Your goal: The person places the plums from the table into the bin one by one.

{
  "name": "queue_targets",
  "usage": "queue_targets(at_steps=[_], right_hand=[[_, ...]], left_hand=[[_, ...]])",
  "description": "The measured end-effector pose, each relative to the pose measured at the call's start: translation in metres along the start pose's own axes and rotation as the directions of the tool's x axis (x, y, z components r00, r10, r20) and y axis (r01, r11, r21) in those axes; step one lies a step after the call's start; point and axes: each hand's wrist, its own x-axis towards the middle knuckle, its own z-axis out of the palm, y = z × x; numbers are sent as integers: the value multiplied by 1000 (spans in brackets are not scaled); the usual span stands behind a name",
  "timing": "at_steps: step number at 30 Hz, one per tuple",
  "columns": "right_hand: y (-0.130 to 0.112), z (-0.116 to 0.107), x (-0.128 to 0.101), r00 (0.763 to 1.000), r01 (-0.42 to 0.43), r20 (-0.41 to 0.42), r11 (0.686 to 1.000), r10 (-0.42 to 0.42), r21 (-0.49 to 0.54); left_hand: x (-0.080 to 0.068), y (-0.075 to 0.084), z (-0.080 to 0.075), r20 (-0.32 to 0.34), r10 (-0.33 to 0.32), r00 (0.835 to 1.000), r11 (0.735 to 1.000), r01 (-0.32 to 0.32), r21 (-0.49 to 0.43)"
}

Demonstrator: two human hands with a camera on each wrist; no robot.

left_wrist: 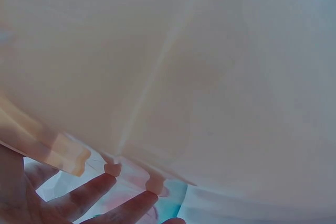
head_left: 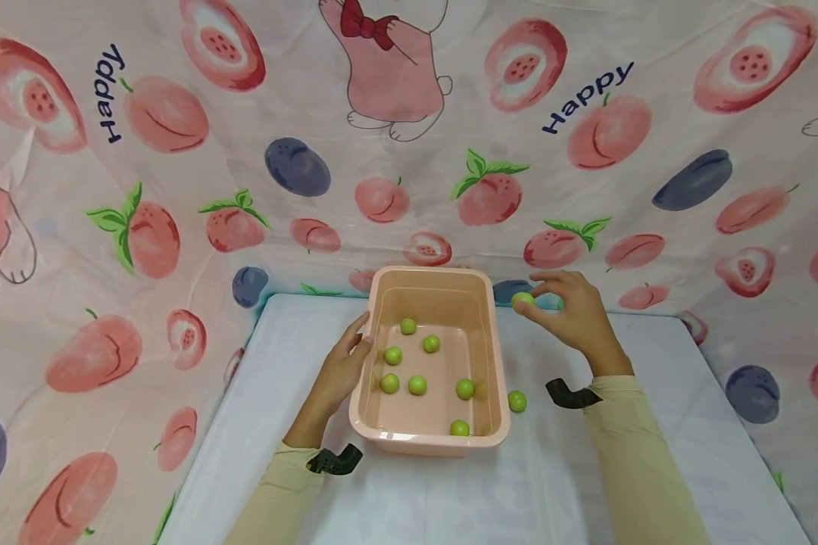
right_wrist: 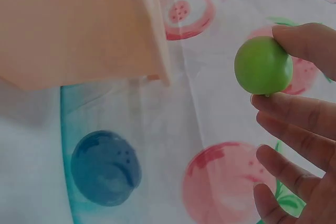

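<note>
- R hand (head_left: pixel 576 314): fingertips pinch green ball (head_left: pixel 522 300), held off tub's 2 o'clock corner.
- L hand (head_left: pixel 344 363): fingers straight, flat vs. pink tub (head_left: pixel 375 412) wall at 9 o'clock.
- Tub: 7 green balls inside.
- 1 loose ball (head_left: pixel 516 400) on white table (head_left: pixel 245 424), tub's 4 o'clock.

Basin (left_wrist: pixel 199 77) blurred, cropped at left wrist

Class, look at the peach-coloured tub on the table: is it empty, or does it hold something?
Not empty. The tub stands upright with seven green balls on its floor. One more ball lies outside it, and the right hand pinches another.
</note>
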Motion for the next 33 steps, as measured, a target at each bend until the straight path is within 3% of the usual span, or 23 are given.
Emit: queue_targets(at_steps=[17, 25, 33], right_hand=[[-37, -7, 33, 991, 135, 29, 991, -134, -16], [-59, -8, 45, 987, 151, 58, 988, -149, -22], [-77, -4, 57, 969, 242, 41, 970, -242, 4]], left_hand=[[0, 1, 0, 0, 1, 1000, 1000, -1, -5], [0, 1, 0, 0, 3, 1000, 1000, -3, 0], [1, 0, 0, 1, 4, 1000, 1000, -4, 0]])
